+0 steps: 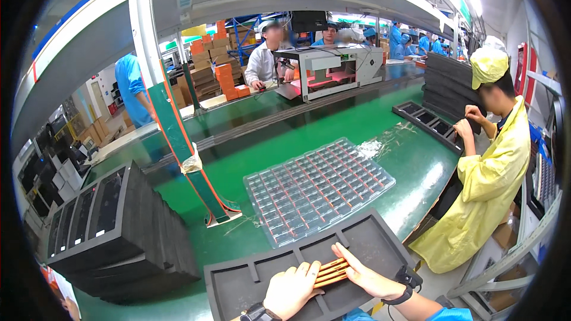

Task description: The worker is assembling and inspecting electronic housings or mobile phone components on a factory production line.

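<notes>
Orange, slim and layered, a bundle of flat strips [332,273] sits between the person's two bare hands, over the near black foam tray [372,238]. The left hand [292,288] is closed on one end; the right hand [367,276] presses the other, fingers nearly straight, so the bundle is clamped between them. Whether its underside touches the foam cannot be told, and any marking on the strips is too small to read. Dark bands circle both wrists, and the right one carries a small black device [409,277].

Just beyond the foam tray, a clear compartment tray [386,179] crossed by orange lines lies on the green workbench [267,142]. To the left stands a stack of black foam trays [148,232]; dark panels [106,202] fill its facing side, several bearing small white labels [78,241] whose print is illegible at this size.

Past these rises a post [169,125], white above and green with orange edges below. On the right, a co-worker in a yellow coat [496,166] holds both hands above another foam tray [425,122], near a tall dark stack [452,86].

Across the bench, a pale-framed machine [372,74] shows a small black emblem on its side panel, too small to make out. A person in white [260,64] sits beside it, near orange boxes [225,79]. Farther back are brown cartons [219,53] and people in blue [395,38].
</notes>
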Tool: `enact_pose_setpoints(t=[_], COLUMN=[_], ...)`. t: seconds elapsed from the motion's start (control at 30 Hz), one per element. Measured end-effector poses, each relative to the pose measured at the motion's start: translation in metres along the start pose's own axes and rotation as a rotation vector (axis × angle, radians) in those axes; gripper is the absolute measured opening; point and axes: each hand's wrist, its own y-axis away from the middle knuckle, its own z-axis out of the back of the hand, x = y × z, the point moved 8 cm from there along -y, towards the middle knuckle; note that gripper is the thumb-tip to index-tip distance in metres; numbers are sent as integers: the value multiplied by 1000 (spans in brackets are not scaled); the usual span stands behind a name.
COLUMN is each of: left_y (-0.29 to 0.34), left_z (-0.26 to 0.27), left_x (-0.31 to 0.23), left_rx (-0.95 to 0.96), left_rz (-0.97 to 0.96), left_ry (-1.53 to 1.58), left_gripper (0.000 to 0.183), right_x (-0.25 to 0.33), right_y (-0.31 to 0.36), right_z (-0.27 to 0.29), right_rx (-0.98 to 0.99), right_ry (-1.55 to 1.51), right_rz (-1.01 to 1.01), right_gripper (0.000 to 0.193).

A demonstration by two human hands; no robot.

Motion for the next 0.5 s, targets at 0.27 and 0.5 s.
enact_pose_setpoints(t=[0.27,0.5], left_y=[7,10], left_z=[0,3], left_x=[14,10], left_rx=[103,70], left_rz=[13,4], left_ry=[97,119], left_gripper=[65,70], right_x=[83,22], right_y=[-59,-132], right_z=[82,120], right_rx=[-251,-106], right_ry=[1214,1435], right_rz=[514,600], right_gripper=[39,28])
